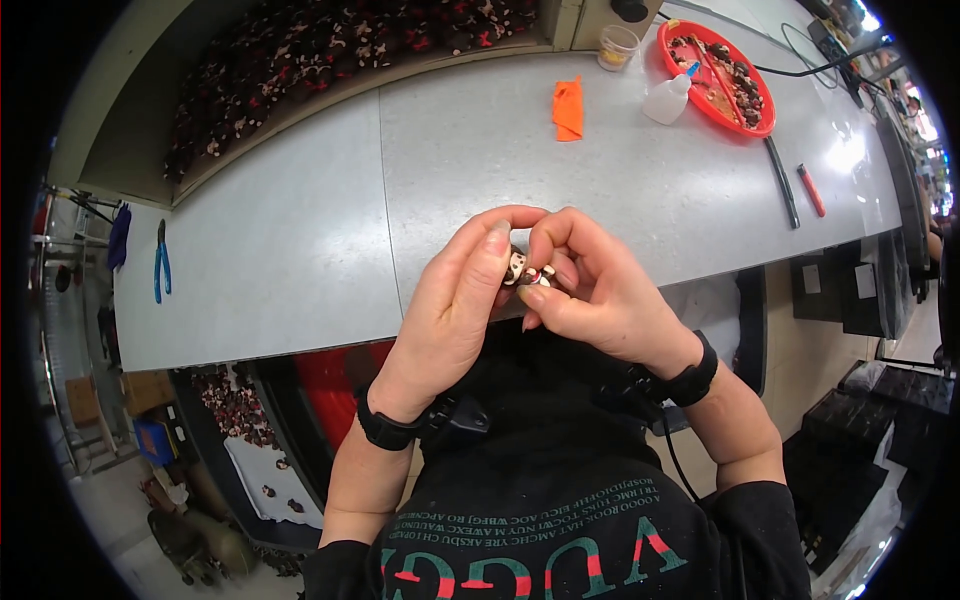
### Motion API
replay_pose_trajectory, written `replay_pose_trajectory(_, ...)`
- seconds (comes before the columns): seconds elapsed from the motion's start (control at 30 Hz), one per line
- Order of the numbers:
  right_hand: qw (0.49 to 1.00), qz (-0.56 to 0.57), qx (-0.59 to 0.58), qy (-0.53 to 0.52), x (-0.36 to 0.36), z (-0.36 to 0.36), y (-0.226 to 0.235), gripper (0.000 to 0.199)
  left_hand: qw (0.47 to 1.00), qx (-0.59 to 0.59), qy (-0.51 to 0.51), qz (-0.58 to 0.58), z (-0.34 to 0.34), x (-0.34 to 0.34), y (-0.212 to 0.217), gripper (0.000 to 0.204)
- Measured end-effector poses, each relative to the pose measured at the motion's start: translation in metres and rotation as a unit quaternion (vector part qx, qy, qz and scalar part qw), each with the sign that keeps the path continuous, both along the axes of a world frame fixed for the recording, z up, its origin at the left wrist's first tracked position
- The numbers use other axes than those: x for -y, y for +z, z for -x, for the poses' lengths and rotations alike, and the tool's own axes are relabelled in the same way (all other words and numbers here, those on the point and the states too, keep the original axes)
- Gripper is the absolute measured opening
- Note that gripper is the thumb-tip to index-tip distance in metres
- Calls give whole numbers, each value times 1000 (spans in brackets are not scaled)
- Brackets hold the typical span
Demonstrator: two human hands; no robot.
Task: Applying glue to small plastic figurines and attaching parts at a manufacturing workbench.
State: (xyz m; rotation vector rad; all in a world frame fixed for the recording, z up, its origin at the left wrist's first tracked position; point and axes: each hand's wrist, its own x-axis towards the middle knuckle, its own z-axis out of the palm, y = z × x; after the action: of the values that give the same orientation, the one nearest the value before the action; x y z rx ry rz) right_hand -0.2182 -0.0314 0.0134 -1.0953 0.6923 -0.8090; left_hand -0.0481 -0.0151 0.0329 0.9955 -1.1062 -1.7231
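Observation:
A small doll figurine [516, 266], with dark brown hair and a cream face, is held up between my two hands over the table's front edge. My left hand [452, 305] is closed round its head, thumb along the side. On the other side, my right hand [612, 292] pinches the brown and white body, which shows a touch of red, between thumb and fingers. Fingertips hide much of the figurine, so I cannot tell whether head and body are one piece.
A grey table [270, 250] lies ahead. Behind it, a bin [350, 70] holds many dark figurine pieces. Blue pliers [162, 262] lie left. An orange cloth [568, 110], a squeeze bottle [666, 102], a red tray [668, 32] of parts and a red pen-like tool [811, 190] lie right.

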Motion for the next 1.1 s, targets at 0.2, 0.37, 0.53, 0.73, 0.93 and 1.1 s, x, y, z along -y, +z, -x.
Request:
replay_pose_trajectory(0.2, 999, 41, -26, -12, -1, 1, -2, 16, 1000, -3, 15, 18, 3, -1, -6, 41)
replay_pose_trajectory(0.37, 992, 104, -61, -35, -2, 6, -1, 17, 993, 67, 47, 89, 11, -4, -14, 42)
replay_pose_trajectory(0.53, 989, 119, -89, -6, 1, 12, 0, 17, 993, 35, 45, 99, 11, -5, -15, 38)
replay_pose_trajectory(0.73, 994, 91, -63, -24, -1, 9, 2, 17, 989, 99, 44, 104, 5, -3, -16, 39)
replay_pose_trajectory(0.93, 998, 40, -14, -45, -4, 6, 0, 21, 992, 69, 57, 90, 8, -7, -15, 34)
replay_pose_trajectory(1.1, 980, 160, -93, -79, -6, 3, -6, 22, 994, 59, 48, 76, 10, -7, -16, 41)
